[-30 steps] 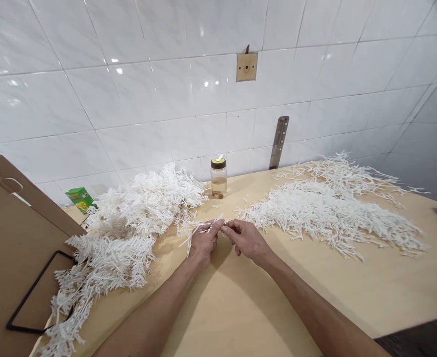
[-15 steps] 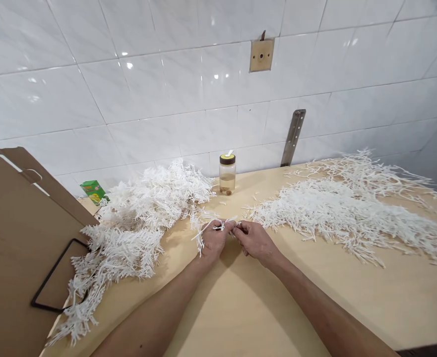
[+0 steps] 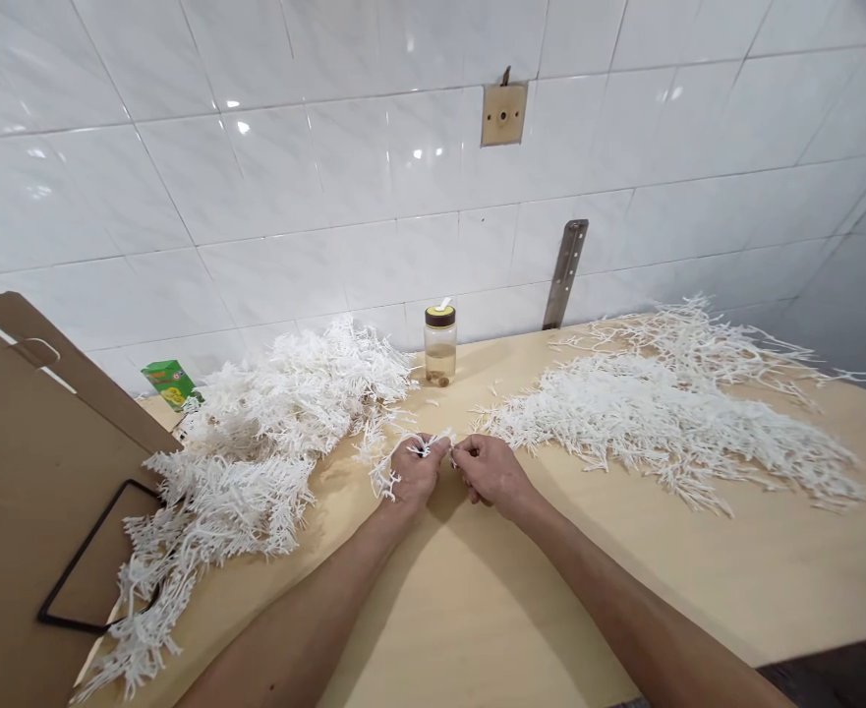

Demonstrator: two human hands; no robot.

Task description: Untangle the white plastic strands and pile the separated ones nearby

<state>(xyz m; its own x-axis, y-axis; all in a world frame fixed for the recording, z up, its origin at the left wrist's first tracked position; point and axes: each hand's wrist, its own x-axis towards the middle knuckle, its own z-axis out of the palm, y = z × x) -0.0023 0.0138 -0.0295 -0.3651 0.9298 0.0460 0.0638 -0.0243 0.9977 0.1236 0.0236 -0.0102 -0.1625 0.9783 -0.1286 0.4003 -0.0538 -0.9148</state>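
The left hand (image 3: 416, 476) grips a spindly, forked white sprig (image 3: 386, 483) between bristly heaps (image 3: 296, 398) (image 3: 661, 418); the right hand (image 3: 494, 474), fingers pinched narrow, is alongside, contents hidden. The green carton (image 3: 170, 383), far left, bears illegible print.

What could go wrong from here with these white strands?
1. The white strands in the left hand trail close to the left pile, so they might snag there.
2. That pile reaches the table's left edge; some strands could slip off.
3. The jar of liquid stands beside the pile; a knock might tip it.
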